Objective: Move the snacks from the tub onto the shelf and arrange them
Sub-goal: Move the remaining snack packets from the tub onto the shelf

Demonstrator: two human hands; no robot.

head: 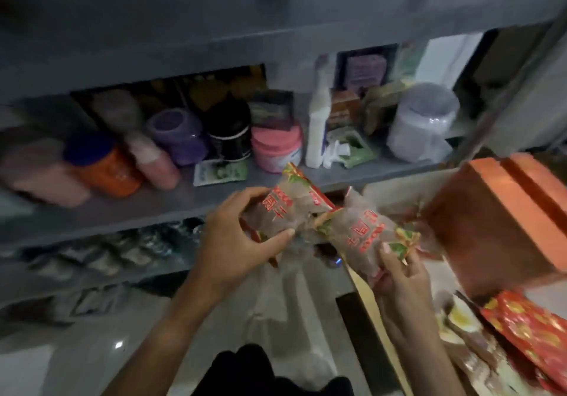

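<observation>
My left hand (236,242) grips a clear snack packet with red lettering (285,205), held just in front of the grey shelf's middle board (129,208). My right hand (402,276) holds a second, matching snack packet (365,230) by its lower end, tilted, its top touching the first packet. More snack packets in red and gold wrapping (534,331) lie at the lower right; the tub itself cannot be made out. The picture is blurred.
The middle shelf carries several jars and bottles: an orange jar (107,171), a purple one (178,138), a pink tub (276,147), a white spray bottle (319,128). An orange box (497,223) stands at the right. Dark packets (122,251) fill the lower shelf.
</observation>
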